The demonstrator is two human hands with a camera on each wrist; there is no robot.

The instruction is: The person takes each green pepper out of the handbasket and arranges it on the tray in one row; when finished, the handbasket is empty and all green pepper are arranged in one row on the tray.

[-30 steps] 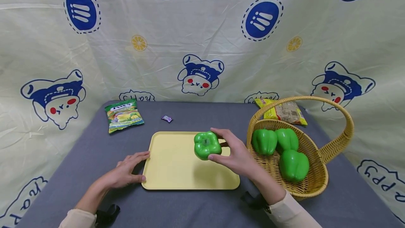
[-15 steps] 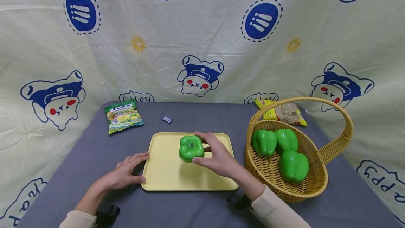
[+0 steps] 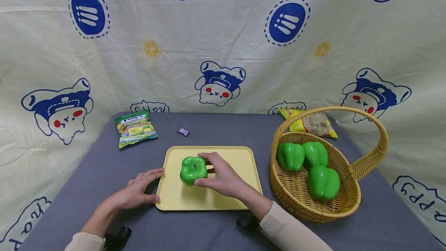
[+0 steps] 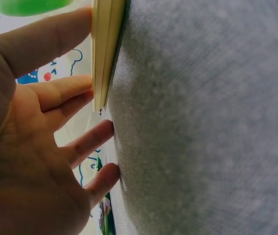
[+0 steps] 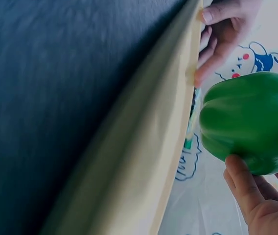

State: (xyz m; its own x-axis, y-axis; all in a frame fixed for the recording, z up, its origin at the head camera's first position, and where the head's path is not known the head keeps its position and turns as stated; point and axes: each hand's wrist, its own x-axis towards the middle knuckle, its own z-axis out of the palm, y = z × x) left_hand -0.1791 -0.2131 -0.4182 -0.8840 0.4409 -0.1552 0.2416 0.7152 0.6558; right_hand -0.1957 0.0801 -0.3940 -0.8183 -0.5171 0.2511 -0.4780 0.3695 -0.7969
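My right hand [image 3: 224, 175] holds a green bell pepper [image 3: 193, 171] between thumb and fingers, over the left half of a yellow tray [image 3: 230, 158]. A gap shows between this bell pepper [image 5: 249, 120] and the tray [image 5: 178, 132] in the right wrist view. Its stem end faces up toward the head camera. At the tray's left edge rests my left hand [image 3: 137, 191], thumb and fingertips touching the rim. In the left wrist view the fingers of this hand [image 4: 36, 147] are spread and fairly straight, two of them reaching the grey cloth [image 4: 202, 122].
On the right stands a wicker basket [image 3: 277, 183] with a tall handle, holding several green bell peppers [image 3: 324, 183]. A yellow snack bag [image 3: 315, 124] lies behind it. Toward the back left are a green snack bag [image 3: 136, 129] and a small purple wrapped candy [image 3: 183, 131].
The right hand has carried the bell pepper leftward across the tray and a little nearer the person. My left hand has stayed at the tray's edge.
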